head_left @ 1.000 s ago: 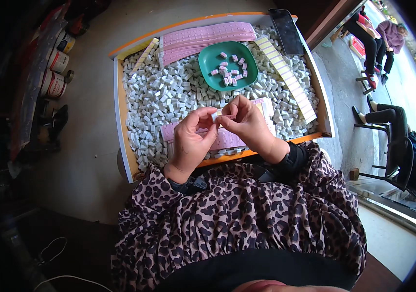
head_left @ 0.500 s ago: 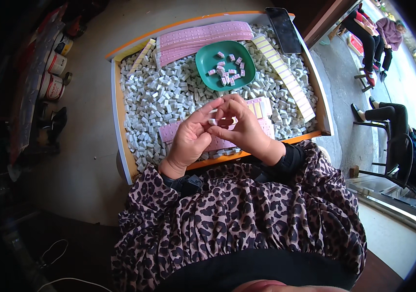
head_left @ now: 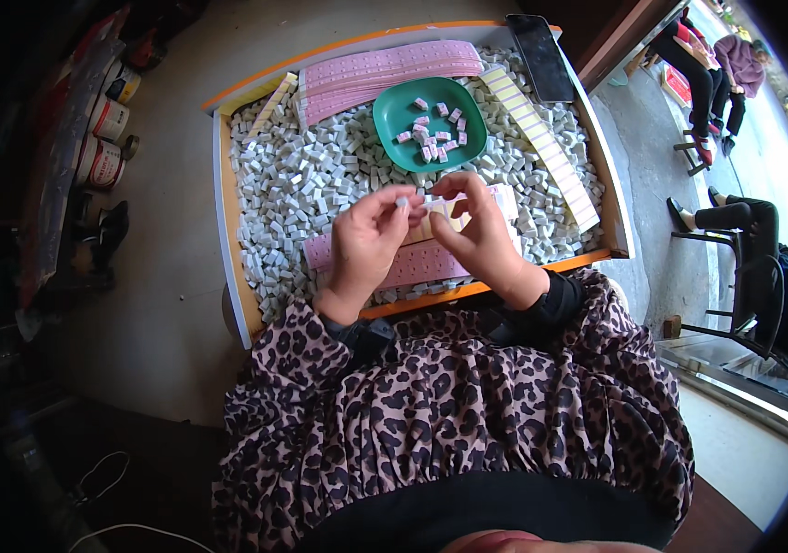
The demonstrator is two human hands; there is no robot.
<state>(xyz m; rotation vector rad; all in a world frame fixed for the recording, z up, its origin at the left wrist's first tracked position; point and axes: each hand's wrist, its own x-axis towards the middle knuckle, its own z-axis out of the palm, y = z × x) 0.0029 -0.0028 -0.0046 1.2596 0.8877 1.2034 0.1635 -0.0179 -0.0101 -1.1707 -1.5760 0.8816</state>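
Observation:
My left hand [head_left: 368, 238] pinches a small white block [head_left: 402, 202] between thumb and fingertips. Facing it, my right hand [head_left: 481, 230] has its thumb and fingers apart, with nothing plainly visible between them. Both hands hover over pink label sheets [head_left: 426, 264] and a strip with yellow stickers at the near side of a shallow box [head_left: 220, 212]. Many loose small white blocks [head_left: 292, 194] fill that box. Beyond my hands, a green tray [head_left: 394, 115] holds several blocks with pink labels [head_left: 429, 143].
A stack of pink sheets [head_left: 385, 69] lies at the box's far side. Yellow-striped strips [head_left: 541, 147] rest on the blocks at right, and a black phone [head_left: 539, 60] on the far right corner. Cans [head_left: 108, 120] stand at left. People sit beyond the doorway at right.
My hands have moved apart: the right fingers have opened away from the left. The small white block is now raised in the left fingertips alone.

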